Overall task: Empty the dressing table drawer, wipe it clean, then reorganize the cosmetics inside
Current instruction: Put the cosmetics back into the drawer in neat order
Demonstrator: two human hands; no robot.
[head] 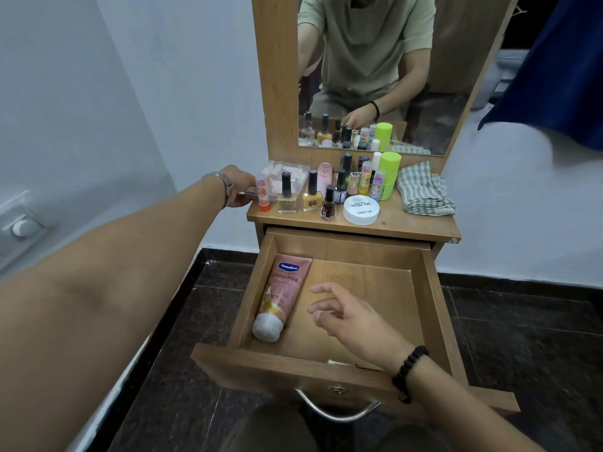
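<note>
The wooden drawer is pulled out below the dressing table top. A pink Vaseline tube lies along its left wall, cap toward me. My right hand hovers over the drawer floor with loosely curled fingers, holding nothing. My left hand reaches to the table's left edge, fingers on a clear plastic box; the grip is partly hidden. Several nail polish bottles, a lip balm, a white nail polish remover jar and a green stick stand on the top.
A folded checked cloth lies at the table's right. The mirror rises behind the cosmetics. A metal handle sits on the drawer front. White wall at left, dark tiled floor below, blue fabric at upper right.
</note>
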